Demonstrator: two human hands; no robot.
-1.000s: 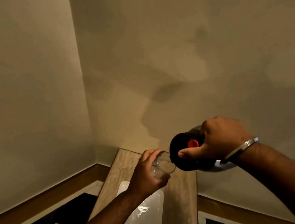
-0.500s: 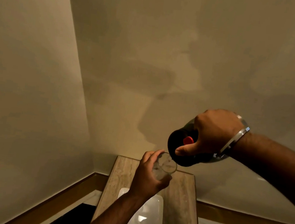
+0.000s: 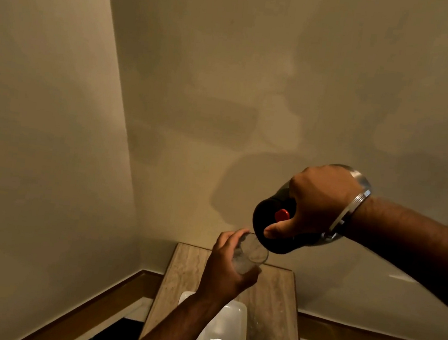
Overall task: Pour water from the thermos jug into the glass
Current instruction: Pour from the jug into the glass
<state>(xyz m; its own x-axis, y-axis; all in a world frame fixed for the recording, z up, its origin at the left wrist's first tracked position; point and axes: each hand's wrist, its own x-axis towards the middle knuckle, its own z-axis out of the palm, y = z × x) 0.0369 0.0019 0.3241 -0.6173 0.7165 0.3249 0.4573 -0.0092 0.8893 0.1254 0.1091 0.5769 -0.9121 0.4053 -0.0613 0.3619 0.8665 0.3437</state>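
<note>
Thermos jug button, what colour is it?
Red button on the black top, seen from the head view.

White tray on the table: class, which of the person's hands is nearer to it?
Left. The left hand, holding the glass, is directly above the white tray's far edge. The right hand, gripping the thermos jug, is higher and off to the right.

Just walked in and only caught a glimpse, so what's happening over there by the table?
A person is pouring a drink. The right hand tips a thermos jug, its dark top angled down at a glass held in the left hand. Both are raised above a small table carrying a white tray. Whether water is flowing is unclear.
</note>
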